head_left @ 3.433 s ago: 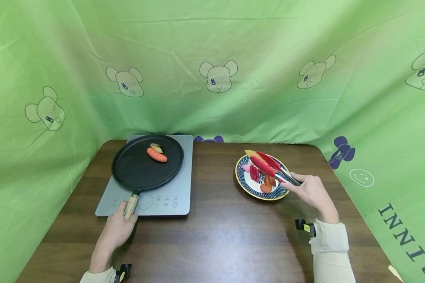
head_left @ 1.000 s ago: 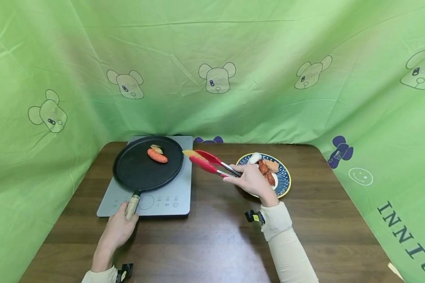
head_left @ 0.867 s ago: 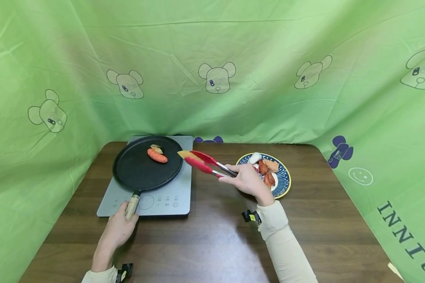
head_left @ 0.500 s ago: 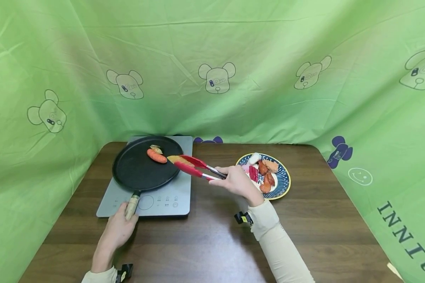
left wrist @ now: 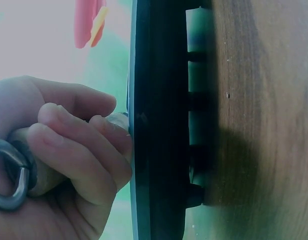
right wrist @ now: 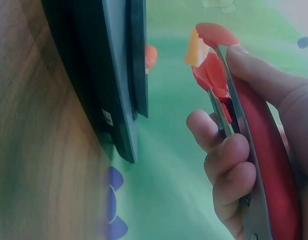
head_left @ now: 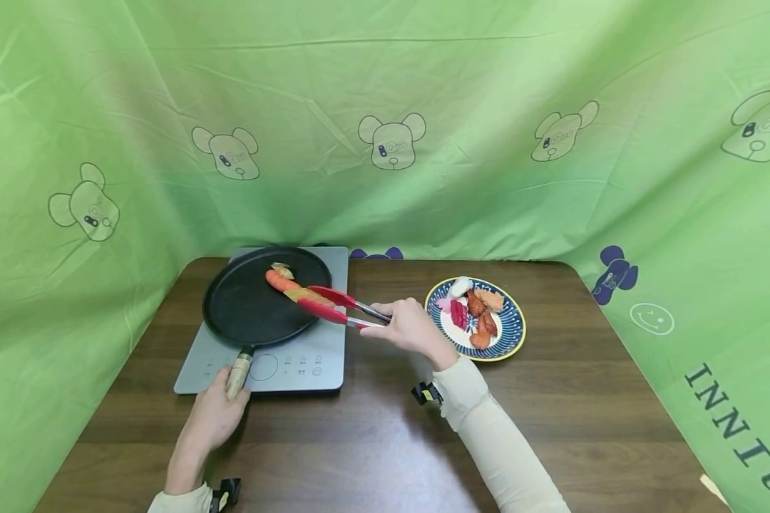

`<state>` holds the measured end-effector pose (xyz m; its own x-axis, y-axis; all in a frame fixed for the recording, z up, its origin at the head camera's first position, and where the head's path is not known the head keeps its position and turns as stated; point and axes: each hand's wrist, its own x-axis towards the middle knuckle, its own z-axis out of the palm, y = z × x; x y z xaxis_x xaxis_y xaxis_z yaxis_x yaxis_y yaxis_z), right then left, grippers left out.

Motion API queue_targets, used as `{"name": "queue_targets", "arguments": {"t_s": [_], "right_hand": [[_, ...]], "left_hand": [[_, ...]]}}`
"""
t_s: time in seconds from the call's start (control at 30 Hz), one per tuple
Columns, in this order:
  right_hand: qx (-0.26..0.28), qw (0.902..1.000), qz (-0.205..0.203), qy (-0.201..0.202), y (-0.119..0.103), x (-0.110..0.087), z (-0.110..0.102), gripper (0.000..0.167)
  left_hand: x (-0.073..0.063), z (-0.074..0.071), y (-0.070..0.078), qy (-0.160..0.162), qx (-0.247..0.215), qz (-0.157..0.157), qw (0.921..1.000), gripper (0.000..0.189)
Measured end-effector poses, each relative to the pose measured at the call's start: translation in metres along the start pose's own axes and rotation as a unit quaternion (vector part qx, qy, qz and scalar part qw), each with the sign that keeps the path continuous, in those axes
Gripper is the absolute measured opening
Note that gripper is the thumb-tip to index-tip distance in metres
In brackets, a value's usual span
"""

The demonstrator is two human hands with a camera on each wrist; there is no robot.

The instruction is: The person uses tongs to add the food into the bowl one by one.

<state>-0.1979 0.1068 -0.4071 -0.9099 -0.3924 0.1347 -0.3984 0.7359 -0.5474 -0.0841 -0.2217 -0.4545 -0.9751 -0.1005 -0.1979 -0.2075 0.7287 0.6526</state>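
My left hand (head_left: 213, 415) grips the pale handle (head_left: 238, 376) of a flat black frying pan (head_left: 244, 306); the left wrist view shows the fingers (left wrist: 84, 150) curled round it and a metal ring at its end. In my right hand (head_left: 412, 329) are red-tipped metal tongs (head_left: 324, 311), reaching over the pan's right side. Between their tips is a flat yellow-orange food piece (right wrist: 194, 49), overlapping the sausage (head_left: 277, 278) in the head view. Beside the sausage lies a small brownish food piece (head_left: 284, 270). The right wrist view shows thumb and fingers closed round the tongs.
The pan rests on a grey induction cooktop (head_left: 331, 356) at the table's left. A blue-patterned plate (head_left: 515, 343) to the right bears several food pieces, among them browned meat (head_left: 481, 336) and a dark red piece (head_left: 458, 313). A green curtain (head_left: 391, 214) hangs behind.
My right hand has carried the tongs and the yellow-orange piece left from over the plate to over the pan, lately dipping slightly. The left hand and pan have stayed put.
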Motion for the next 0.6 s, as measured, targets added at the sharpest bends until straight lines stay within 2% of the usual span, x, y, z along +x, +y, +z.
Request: {"name": "queue_targets", "arguments": {"t_s": [0.2,0.6], "right_hand": [[-0.007,0.9998,0.009,-0.017,-0.006,0.006,0.005,0.058],[-0.006,0.9998,0.004,-0.019,-0.016,0.019,0.015,0.055]], "left_hand": [[0.0,0.001,-0.001,0.013,0.01,0.015,0.9998,0.055],[0.0,0.001,0.0,0.004,0.0,0.003,1.0,0.056]]}}
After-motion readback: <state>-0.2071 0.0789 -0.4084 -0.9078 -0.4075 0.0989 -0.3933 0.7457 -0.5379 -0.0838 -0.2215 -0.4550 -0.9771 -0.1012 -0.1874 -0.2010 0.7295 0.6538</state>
